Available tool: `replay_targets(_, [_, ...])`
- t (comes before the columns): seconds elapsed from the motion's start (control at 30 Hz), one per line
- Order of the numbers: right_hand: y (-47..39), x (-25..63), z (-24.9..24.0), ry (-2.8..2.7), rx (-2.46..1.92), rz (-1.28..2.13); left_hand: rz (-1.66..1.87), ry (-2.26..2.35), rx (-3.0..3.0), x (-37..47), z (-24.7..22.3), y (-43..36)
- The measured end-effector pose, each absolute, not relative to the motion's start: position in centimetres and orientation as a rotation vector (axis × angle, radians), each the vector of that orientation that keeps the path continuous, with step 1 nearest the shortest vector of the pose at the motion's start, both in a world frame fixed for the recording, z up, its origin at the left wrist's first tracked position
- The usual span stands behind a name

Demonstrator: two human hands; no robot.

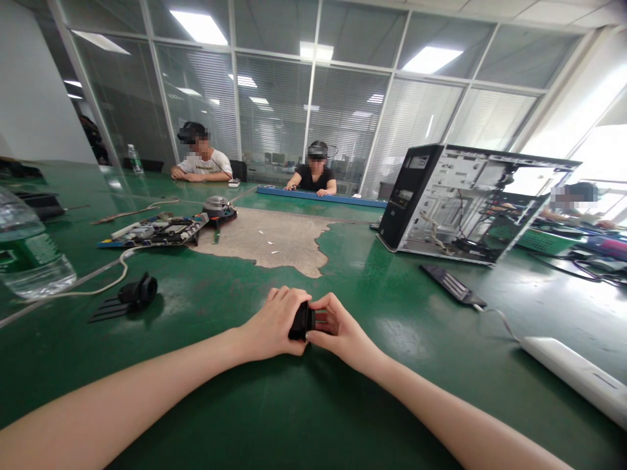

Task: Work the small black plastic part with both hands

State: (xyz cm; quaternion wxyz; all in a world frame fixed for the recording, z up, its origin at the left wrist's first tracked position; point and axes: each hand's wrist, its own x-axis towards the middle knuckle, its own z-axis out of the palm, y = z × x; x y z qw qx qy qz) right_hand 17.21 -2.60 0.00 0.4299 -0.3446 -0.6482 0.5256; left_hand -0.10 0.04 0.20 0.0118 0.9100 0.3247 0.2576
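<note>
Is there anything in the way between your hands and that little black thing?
Nothing visible is: the left hand and the right hand both touch the small black part. The other black piece lies apart, off to the left.

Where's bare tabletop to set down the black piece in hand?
Bare green table lies between the right hand and the black slatted panel, and between the left hand and the black pronged part. It's crowded at left, around the bottle, pale cable and circuit board.

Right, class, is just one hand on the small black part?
No, the left hand and the right hand both have their fingers on the small black part.
</note>
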Motion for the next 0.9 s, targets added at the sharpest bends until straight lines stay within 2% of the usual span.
replay_targets(0.43, [-2.33,17.02,0.14,-1.587,-0.945,1.293,0.822,1.000,2.824,-0.08,0.34,-0.05])
replay_targets(0.67, [-2.53,17.18,0.09,-1.581,-0.840,1.365,0.807,1.008,2.832,-0.18,0.20,-0.06])
replay_targets(0.9, [-2.08,17.10,-0.15,-1.553,-0.907,1.270,0.805,1.017,2.841,-0.03,0.35,-0.12])
